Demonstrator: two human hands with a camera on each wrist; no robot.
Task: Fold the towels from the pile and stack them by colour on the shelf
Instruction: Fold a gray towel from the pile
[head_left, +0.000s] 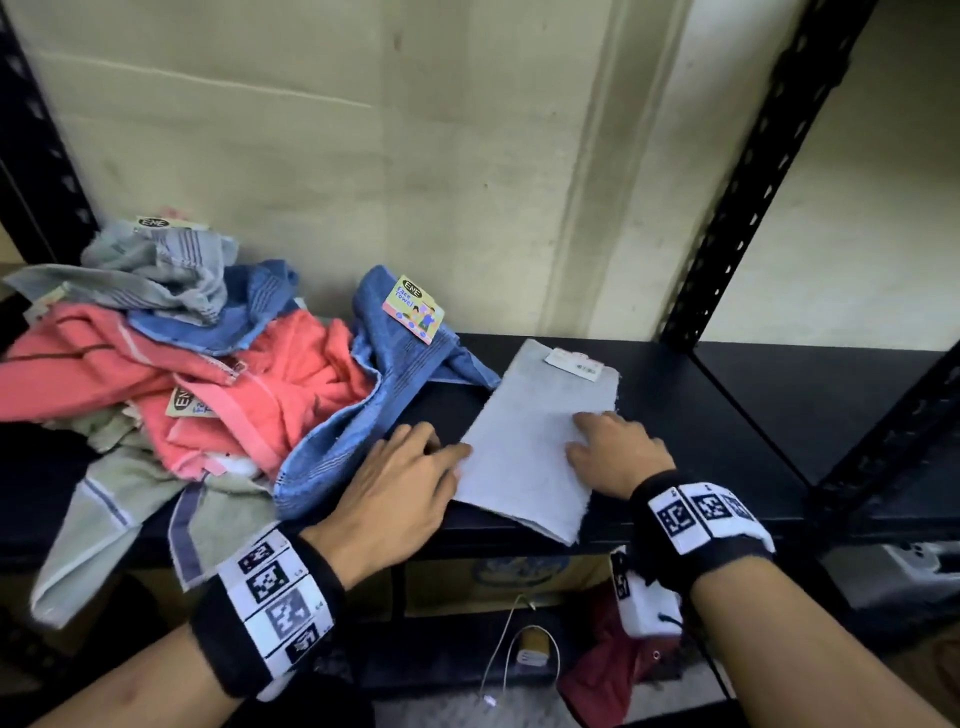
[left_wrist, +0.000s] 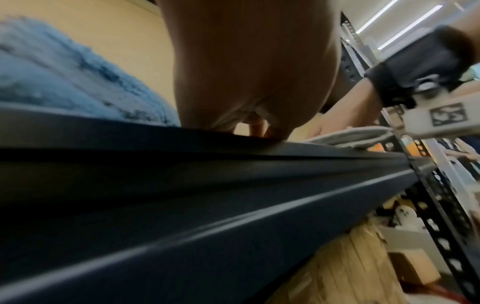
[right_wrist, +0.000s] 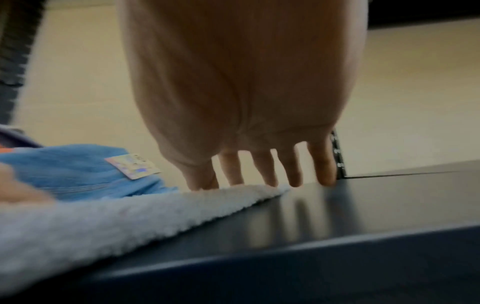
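A folded grey towel is laid flat on the dark shelf, its near corner overhanging the edge. It is pressed by the straight, released fingers of the right hand and touched at its left edge by the left hand. The unfolded pile is heaped to the left; a pale wall stands behind.

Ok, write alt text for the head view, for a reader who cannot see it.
Two hands rest with straight fingers on a folded grey towel lying on a black shelf: the left hand at its left edge, the right hand on top near its right edge. To the left lies an unfolded pile of towels, pink, blue, grey and green.
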